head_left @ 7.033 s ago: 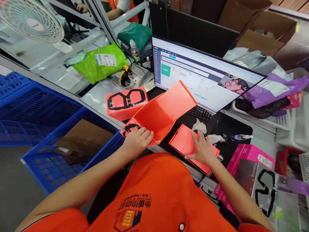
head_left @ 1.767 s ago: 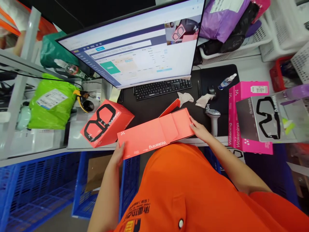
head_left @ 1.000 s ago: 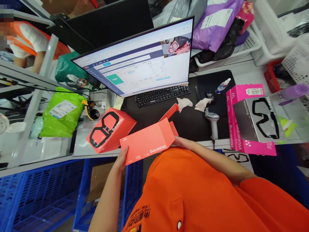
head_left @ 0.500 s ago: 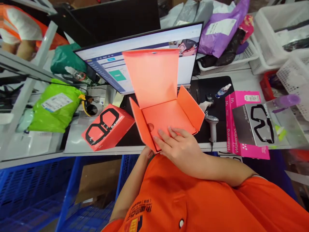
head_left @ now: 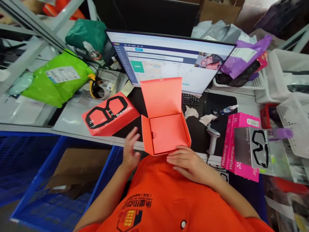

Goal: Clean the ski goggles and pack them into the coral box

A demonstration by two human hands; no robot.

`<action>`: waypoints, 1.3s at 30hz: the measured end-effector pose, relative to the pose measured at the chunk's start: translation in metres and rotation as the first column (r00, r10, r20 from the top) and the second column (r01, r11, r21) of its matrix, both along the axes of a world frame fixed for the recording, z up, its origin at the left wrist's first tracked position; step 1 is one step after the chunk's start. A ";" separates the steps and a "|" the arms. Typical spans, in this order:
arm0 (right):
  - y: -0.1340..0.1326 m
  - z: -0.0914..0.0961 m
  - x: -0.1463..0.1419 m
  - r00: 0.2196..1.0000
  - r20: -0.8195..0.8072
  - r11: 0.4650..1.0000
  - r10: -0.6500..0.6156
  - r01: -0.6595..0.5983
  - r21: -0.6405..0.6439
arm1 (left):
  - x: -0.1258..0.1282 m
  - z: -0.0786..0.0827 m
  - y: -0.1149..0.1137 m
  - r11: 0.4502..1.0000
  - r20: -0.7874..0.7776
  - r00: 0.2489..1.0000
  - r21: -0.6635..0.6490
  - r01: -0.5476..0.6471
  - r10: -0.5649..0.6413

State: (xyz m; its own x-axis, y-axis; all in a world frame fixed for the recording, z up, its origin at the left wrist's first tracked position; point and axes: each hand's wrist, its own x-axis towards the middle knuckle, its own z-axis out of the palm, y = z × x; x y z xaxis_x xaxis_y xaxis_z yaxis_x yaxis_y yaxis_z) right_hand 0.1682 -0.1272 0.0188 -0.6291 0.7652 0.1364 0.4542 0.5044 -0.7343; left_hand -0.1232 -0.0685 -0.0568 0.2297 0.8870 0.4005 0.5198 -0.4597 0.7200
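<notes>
An orange-pink cardboard box (head_left: 169, 133) stands on the bench edge against my body, its lid (head_left: 161, 98) raised upright and its inside bare. My right hand (head_left: 188, 162) rests at the box's front right edge, fingers stretched out and touching the rim. Off to the box's left, my left hand (head_left: 131, 151) is raised in the air with fingers apart, holding nothing. A closed red box with a black goggle-frame print (head_left: 111, 114) lies left of the open one. To the right are pink boxes (head_left: 231, 141) and a grey box with a similar print (head_left: 252, 146).
Behind the box stands a monitor (head_left: 169, 58) with a keyboard (head_left: 190, 99). A barcode scanner (head_left: 213, 140) and crumpled white tissues (head_left: 191, 111) lie right of it. A tape dispenser (head_left: 98, 88) and green parcel (head_left: 58, 79) sit left. Blue crates (head_left: 96, 190) are below the bench.
My left hand has come out from beside the box and lifted leftward. My right hand has drawn back from the inside to the front edge. The box's side flaps now stand closer to upright.
</notes>
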 end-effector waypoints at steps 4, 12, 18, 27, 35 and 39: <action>-0.010 0.000 0.012 0.990 -0.093 0.994 -0.104 0.101 -0.037 | 0.013 0.013 0.009 0.908 -0.146 0.907 0.090 0.410 -0.395; -0.018 -0.011 0.022 0.735 -0.171 0.726 -0.657 0.677 0.122 | 0.031 0.022 0.025 0.842 -0.418 0.781 0.065 0.535 -0.464; 0.002 -0.012 -0.002 0.941 0.255 0.966 -0.224 0.178 0.190 | 0.040 0.016 0.005 0.867 -0.451 0.840 0.238 0.438 -0.301; 0.002 -0.020 -0.001 0.951 0.274 0.983 -0.147 0.110 0.145 | 0.037 0.038 0.022 0.896 -0.287 0.881 0.131 0.425 -0.376; 0.036 0.018 0.026 0.963 -0.007 0.963 -0.271 0.271 -0.010 | 0.080 0.041 0.012 0.858 -0.604 0.703 0.059 0.510 -0.376; 0.111 0.022 0.037 0.675 -0.393 0.769 -0.625 0.620 -0.158 | 0.074 0.034 0.011 0.853 -0.591 0.706 0.057 0.519 -0.390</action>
State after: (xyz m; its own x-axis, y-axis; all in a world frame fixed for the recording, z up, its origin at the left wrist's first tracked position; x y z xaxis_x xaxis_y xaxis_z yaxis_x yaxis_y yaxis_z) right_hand 0.2049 -0.0164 0.0404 0.1044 0.9627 0.2496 0.3244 0.2043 -0.9236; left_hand -0.0493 -0.0575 -0.0228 0.8156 0.5280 0.2367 0.4754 -0.8447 0.2459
